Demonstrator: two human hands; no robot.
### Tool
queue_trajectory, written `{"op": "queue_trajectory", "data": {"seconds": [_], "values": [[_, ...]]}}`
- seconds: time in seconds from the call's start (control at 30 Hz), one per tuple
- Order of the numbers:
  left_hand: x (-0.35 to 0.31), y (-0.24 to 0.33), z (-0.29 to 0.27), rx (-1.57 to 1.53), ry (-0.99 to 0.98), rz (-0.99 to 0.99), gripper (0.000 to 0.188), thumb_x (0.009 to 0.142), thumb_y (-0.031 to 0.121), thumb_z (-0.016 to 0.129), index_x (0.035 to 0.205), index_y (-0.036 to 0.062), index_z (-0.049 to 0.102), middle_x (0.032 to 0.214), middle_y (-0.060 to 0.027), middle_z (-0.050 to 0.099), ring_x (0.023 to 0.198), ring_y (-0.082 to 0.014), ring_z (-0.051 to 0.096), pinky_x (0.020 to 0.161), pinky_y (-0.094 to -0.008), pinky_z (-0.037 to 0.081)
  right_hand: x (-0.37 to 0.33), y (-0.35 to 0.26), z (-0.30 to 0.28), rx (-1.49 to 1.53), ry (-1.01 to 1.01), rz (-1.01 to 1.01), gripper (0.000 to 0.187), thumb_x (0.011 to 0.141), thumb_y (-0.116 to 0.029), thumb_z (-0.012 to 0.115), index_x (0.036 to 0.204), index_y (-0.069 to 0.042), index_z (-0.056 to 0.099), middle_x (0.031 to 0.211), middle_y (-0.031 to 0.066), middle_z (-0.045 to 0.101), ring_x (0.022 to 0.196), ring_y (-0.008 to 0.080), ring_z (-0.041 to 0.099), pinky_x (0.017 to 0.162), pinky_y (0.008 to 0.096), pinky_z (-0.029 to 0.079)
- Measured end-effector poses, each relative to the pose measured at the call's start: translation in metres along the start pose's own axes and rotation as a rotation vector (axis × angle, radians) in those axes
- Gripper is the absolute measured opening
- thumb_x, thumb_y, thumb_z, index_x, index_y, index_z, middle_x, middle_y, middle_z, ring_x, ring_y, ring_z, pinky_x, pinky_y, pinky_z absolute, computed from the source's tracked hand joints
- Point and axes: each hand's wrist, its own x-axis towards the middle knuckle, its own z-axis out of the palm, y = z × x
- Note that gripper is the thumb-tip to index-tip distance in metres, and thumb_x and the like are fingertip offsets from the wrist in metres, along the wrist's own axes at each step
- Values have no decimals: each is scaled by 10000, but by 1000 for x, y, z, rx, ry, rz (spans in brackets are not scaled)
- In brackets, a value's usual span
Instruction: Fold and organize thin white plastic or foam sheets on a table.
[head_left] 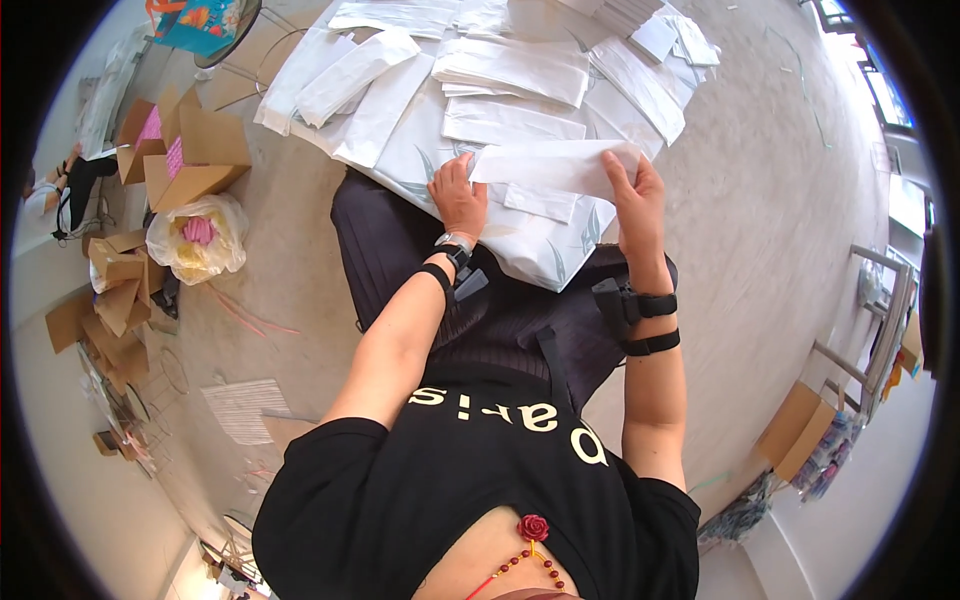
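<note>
A long, flat white paper piece (545,166) is stretched across the near part of the table, held at both ends. My left hand (460,198) is closed at its left end, fingertips at the edge. At the other end my right hand (638,195) pinches the paper, with the thumb on top. Beneath it a smaller white paper piece (540,203) lies on the leaf-patterned tablecloth (545,250). Just beyond my hands are a stack of white paper pieces (515,68) and another white stack (510,120).
More white paper pieces (360,75) cover the table's left, and others (640,90) its right. A grey-white stack (650,35) stands at the back. Open cardboard boxes (200,150) and a plastic bag (200,238) sit on the floor at left. Another person (75,190) is at far left.
</note>
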Motion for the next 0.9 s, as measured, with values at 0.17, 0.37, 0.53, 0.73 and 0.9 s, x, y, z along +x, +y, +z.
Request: {"op": "queue_trajectory", "data": {"seconds": [0.17, 0.37, 0.53, 0.73, 0.9], "values": [[-2, -2, -18, 14, -145, 170, 528, 758, 42, 733, 1258, 154, 609, 1223, -84, 595, 1153, -311, 563, 975, -458, 424, -6, 33, -47, -15, 105, 150, 271, 1020, -181, 671, 1186, 31, 693, 1071, 60, 731, 934, 129, 663, 851, 291, 524], [-2, -5, -20, 2, -225, 258, 437, 769, 11, 693, 1181, 135, 616, 1197, -97, 582, 1124, -325, 565, 953, -453, 439, -6, 79, -82, -56, 134, 264, 277, 1011, -178, 677, 1188, 34, 697, 1074, 70, 735, 918, 138, 673, 836, 299, 535], [-1, -5, -17, 24, -197, 261, 375, 767, 20, 706, 1115, 137, 633, 1136, -79, 583, 1085, -307, 574, 921, -447, 440, -5, 112, -96, -45, 187, 307, 267, 1007, -169, 677, 1179, 34, 698, 1067, 76, 738, 907, 142, 684, 813, 302, 548], [-2, -4, -15, 38, -201, 249, 347, 772, 19, 697, 1096, 129, 641, 1119, -79, 587, 1083, -303, 571, 922, -441, 437, -8, 134, -107, -47, 184, 323, 266, 1003, -166, 676, 1173, 37, 703, 1037, 72, 740, 896, 143, 688, 798, 301, 555], [-3, -5, -16, 23, -199, 256, 340, 773, 18, 694, 1093, 121, 644, 1120, -81, 589, 1084, -302, 569, 934, -442, 434, -8, 151, -111, -113, 192, 335, 270, 997, -168, 679, 1162, 44, 709, 1020, 72, 744, 887, 139, 685, 796, 296, 547]]}}
